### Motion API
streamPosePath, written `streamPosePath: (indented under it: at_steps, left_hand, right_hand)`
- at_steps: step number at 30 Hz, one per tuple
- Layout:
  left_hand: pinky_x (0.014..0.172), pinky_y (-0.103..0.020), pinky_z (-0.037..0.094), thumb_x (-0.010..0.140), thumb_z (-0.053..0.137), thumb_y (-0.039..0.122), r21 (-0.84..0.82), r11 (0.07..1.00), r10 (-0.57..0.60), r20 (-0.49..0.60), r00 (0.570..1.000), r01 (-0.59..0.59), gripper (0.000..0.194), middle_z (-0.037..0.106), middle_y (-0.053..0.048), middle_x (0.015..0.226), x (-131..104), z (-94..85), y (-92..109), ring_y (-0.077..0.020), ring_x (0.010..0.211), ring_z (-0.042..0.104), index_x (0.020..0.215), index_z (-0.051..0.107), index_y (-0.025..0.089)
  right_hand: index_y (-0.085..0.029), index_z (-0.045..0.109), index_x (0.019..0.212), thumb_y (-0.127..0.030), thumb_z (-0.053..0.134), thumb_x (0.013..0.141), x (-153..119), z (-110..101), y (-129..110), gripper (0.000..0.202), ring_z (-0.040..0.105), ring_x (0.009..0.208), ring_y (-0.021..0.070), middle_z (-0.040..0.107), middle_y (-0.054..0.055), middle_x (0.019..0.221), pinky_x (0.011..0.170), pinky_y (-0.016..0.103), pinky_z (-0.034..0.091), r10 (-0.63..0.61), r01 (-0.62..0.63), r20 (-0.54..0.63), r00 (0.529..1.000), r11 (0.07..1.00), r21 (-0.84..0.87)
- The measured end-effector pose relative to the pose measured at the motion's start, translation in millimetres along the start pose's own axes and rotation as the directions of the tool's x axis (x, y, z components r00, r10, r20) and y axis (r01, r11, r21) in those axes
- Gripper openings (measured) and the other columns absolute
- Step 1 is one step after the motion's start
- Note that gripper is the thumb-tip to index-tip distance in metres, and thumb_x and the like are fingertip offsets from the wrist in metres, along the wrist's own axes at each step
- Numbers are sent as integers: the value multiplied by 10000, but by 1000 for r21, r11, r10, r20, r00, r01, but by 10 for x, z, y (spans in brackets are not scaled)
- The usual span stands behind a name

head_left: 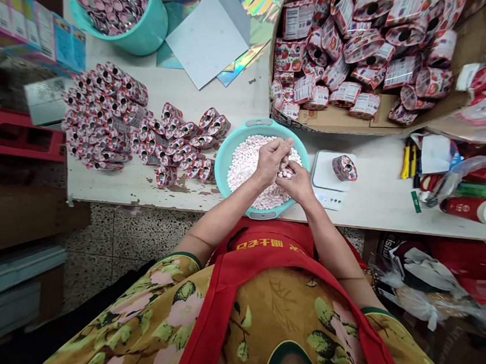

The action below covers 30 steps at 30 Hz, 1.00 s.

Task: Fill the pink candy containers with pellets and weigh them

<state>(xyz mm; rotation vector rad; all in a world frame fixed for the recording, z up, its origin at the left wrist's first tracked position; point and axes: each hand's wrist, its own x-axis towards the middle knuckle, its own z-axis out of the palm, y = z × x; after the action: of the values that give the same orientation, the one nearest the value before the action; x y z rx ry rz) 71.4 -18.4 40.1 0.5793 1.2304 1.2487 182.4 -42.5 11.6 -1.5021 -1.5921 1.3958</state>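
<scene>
Left hand (272,157) loosely cupped, fingertips pinched over small white candies, above round teal plastic basin (226,153) at tabletop (375,197) centre. Right hand (298,181) curled around small heart-shaped tin (286,173), touching left hand. Basin filled with pebbly white-pink candies (248,160). Another printed tin (344,168) lies on flat white scale (324,179), 3 o'clock of basin. Glossy tins heaped (106,117) at 9 o'clock. Cardboard box (339,118) of tins at 1 o'clock.

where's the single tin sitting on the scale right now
In the head view, the tin lies on the white scale, right of the teal bowl and the right hand.
</scene>
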Motion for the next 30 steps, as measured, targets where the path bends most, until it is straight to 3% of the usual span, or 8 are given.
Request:
streamPosePath:
  at_steps: [6,10,12,16,18,21,25,30]
  left_hand:
    - [356,-170,244,899,666,571,-157,986,-57,8,998,57,463,436,59,533,-47,-45,317,-22,382,354,689,557,173]
    - [341,-151,234,1039,427,516,-360,929,-115,-50,992,89,476,443,54,525,-72,-252,548,-26,361,328,739,568,176]
    - [347,-135,252,1071,360,446,-419,895,-212,-94,973,155,463,476,44,546,-14,-411,489,-25,373,364,761,564,170]
    - [338,-113,222,1057,437,315,-336,853,-461,-124,879,400,385,496,33,567,103,-673,77,-5,384,375,734,545,137]
    - [341,-113,222,1027,520,321,-253,900,-398,-139,907,356,330,517,29,597,89,-715,-96,-1,398,391,772,587,122]
    - [363,-106,253,988,600,364,-175,950,-282,-119,952,260,291,547,23,641,28,-683,-171,0,429,434,840,633,116]
    - [354,-113,231,1010,548,396,-275,870,-441,-66,895,408,323,509,39,589,37,-649,-117,-6,389,376,831,589,131]
    - [372,-112,236,994,572,374,-379,815,-510,-113,852,438,287,485,51,578,33,-686,-234,-18,401,374,813,537,155]
  right_hand:
    - [-184,719,1076,-372,822,634,-65,-37,89,491,671,953,208,733,29,1029,918,332,517,-58,43,42,997,953,300]
    - [-198,721,1116,-388,859,644,-111,-133,156,527,669,1045,211,719,47,1145,955,326,515,-96,68,54,994,918,390]
    - [-201,728,1118,-376,845,663,-105,-135,178,501,663,1061,213,713,51,1155,979,336,505,-109,87,43,993,932,353]
    - [-207,731,1127,-346,806,682,-70,-89,194,472,661,1052,224,713,53,1135,1000,366,494,-111,96,48,993,965,245]
    - [-207,724,1139,-347,792,694,-60,-83,192,472,661,1068,230,713,55,1147,1014,375,489,-106,91,58,993,971,220]
    - [-199,725,1120,-356,790,695,-52,-99,172,458,661,1071,237,717,60,1137,1026,382,487,-95,84,53,994,981,174]
    - [-206,724,1128,-379,806,699,-65,-119,109,470,666,1066,231,722,60,1143,1004,374,504,-126,108,76,989,972,210]
    - [-215,722,1140,-435,832,702,-124,-129,104,503,663,1096,223,721,58,1162,1025,363,504,-146,120,85,986,959,256]
